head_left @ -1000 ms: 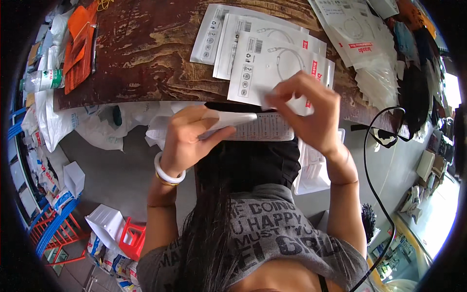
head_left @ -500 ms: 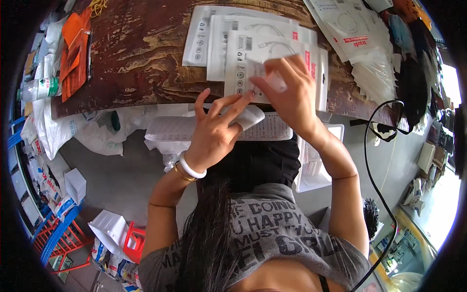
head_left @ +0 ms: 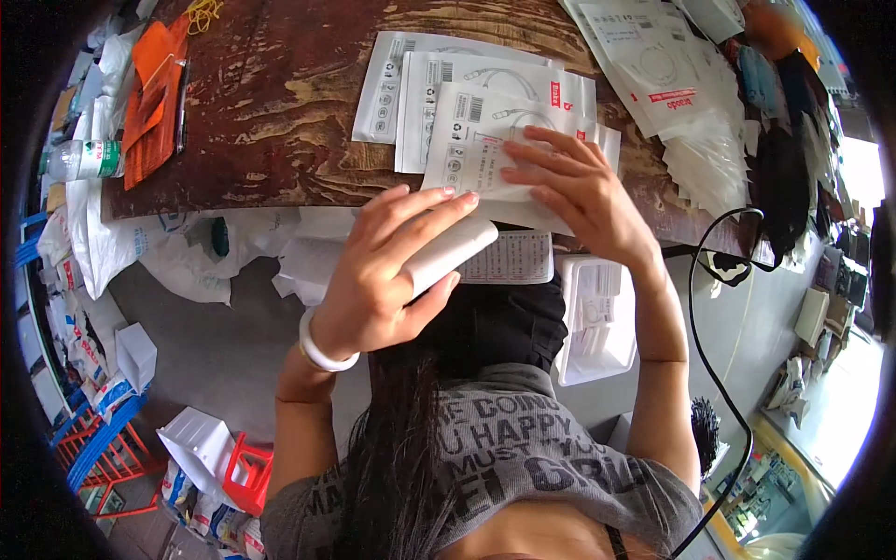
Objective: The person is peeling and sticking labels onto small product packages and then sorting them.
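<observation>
Three flat white cable packets overlap near the table's front edge; the nearest packet (head_left: 471,126) lies on top, with a cable picture and small print. My right hand (head_left: 583,191) rests flat on this packet, fingers stretched and slightly apart. My left hand (head_left: 383,261) is closed around a curled sheet of white labels (head_left: 453,257), its thumb beneath and its fingertips by the packet's lower left edge. More of the printed label sheet (head_left: 513,258) shows below the table edge, above my lap. My left palm is hidden.
The worn brown wooden table (head_left: 271,112) holds an orange pouch (head_left: 149,107) and a plastic bottle (head_left: 84,160) at left. Stacked clear packets (head_left: 695,121) lie at right. A white bin (head_left: 597,327) sits beside my lap; a black cable (head_left: 700,327) hangs at right.
My right hand has gone from a pinch over the top packet to lying flat on it. My left hand has shifted left and nearer to me with the curled label sheet.
</observation>
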Action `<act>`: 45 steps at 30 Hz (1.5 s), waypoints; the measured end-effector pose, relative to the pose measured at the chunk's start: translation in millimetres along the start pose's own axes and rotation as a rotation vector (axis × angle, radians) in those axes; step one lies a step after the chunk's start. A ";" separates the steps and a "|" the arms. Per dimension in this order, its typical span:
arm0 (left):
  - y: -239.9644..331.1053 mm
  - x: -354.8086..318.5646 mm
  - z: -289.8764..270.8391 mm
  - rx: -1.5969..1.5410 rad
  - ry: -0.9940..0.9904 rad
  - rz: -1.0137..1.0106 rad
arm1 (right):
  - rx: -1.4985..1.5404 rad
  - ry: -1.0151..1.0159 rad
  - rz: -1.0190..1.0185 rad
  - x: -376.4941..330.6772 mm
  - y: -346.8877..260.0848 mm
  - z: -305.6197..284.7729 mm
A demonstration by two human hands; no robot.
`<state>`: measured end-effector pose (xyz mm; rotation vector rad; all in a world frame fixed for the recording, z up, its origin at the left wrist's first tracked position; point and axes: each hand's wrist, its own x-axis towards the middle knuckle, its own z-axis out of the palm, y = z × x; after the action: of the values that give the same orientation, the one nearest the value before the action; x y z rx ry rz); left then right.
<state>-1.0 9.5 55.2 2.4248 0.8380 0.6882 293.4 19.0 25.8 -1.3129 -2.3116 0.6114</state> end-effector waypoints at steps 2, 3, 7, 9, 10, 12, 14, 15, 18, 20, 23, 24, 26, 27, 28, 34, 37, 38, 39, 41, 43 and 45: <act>4.3 -4.0 -9.2 -0.227 0.068 -0.112 | 0.085 0.197 0.125 3.3 2.6 -13.4; 1.8 -6.7 -11.1 -0.243 0.069 -0.101 | 0.124 0.391 0.246 2.6 1.7 -20.2; 1.5 0.5 -7.5 -0.335 0.109 -0.159 | -0.410 0.931 0.178 30.2 51.4 -49.6; -2.8 -2.1 5.5 -0.355 0.197 -0.172 | -0.519 0.691 0.209 32.5 103.0 -46.4; -5.6 -2.5 10.9 -0.356 0.200 -0.167 | -0.379 0.420 0.450 31.7 104.4 -45.9; -9.5 -1.6 19.8 -0.349 0.252 -0.098 | -0.590 0.602 0.109 25.0 103.3 -35.2; -6.9 -3.2 23.1 -0.389 0.258 -0.153 | -0.244 0.446 0.198 30.2 29.4 -26.1; -6.2 -2.3 22.5 -0.352 0.212 -0.130 | -0.078 0.332 0.063 26.7 3.4 -18.3; -8.6 -5.1 21.8 -0.289 0.168 -0.096 | 0.377 -0.052 -0.199 28.5 -57.3 4.8; -11.0 -13.2 24.4 -0.353 0.133 -0.159 | 0.173 0.043 -0.255 24.0 -61.1 3.8; -16.2 -23.5 18.1 -0.276 0.115 -0.215 | 0.301 0.183 -0.125 14.8 -52.8 -0.3; -17.9 -26.1 17.4 -0.215 0.087 -0.240 | 0.371 0.292 0.074 9.3 -51.1 6.3; -17.6 -24.8 25.2 -0.171 0.055 -0.041 | 0.387 0.258 0.322 10.5 -45.4 9.5; -12.5 -23.5 25.7 -0.110 0.025 -0.016 | 0.387 0.255 0.322 12.3 -42.2 15.5; -7.4 -21.0 27.1 -0.049 -0.007 0.011 | 0.491 0.259 0.409 14.3 -38.3 25.2; -10.2 -22.0 58.0 0.086 0.003 -0.031 | 0.497 0.251 0.480 16.4 -35.5 40.7; -16.4 -20.2 68.1 0.104 0.019 -0.070 | 0.021 0.303 0.393 21.5 -23.9 42.5; -16.6 -19.7 67.7 0.127 0.033 -0.050 | -0.368 0.429 0.263 26.6 -15.9 43.0; -16.2 -20.1 67.0 0.149 0.047 -0.031 | -0.358 0.335 0.467 30.1 1.7 32.3; -20.1 -20.9 64.6 0.093 0.049 -0.039 | -0.272 0.480 0.234 23.7 21.7 17.8; -20.6 -24.8 54.5 -0.001 0.029 -0.098 | -0.014 0.177 0.060 10.2 3.7 7.2; -22.7 -25.1 39.1 -0.020 0.006 -0.086 | -0.110 -0.147 -0.134 -6.1 -18.8 11.9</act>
<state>-4.7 -1.9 4.9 2.3555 0.9279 0.6690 276.8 2.9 25.7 -1.1837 -2.5618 0.5609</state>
